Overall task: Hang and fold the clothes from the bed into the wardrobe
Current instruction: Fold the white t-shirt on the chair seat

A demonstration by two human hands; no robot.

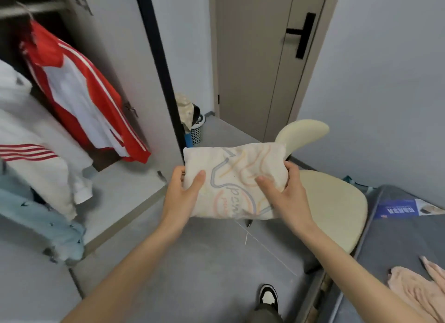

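Note:
I hold a folded cream garment [234, 168] with pastel line print in front of me, above the floor. My left hand [183, 192] grips its left edge, thumb on top. My right hand [286, 190] grips its right side, thumb pressed on the print. The open wardrobe [125, 195] is at the left, with a red and white striped jacket [79, 91] hanging from its rail. A white top with red stripes [36, 154] and a light blue garment [41, 221] hang nearer to me. On the grey bed [395, 248] at the right lies a peach garment [419, 286].
A cream chair [334, 202] stands between the bed and the closed door [260, 57]. A laundry basket [196, 127] with clothes sits by the far wall. A blue and white packet [407, 209] lies on the bed. My shoe [268, 297] is on the grey floor.

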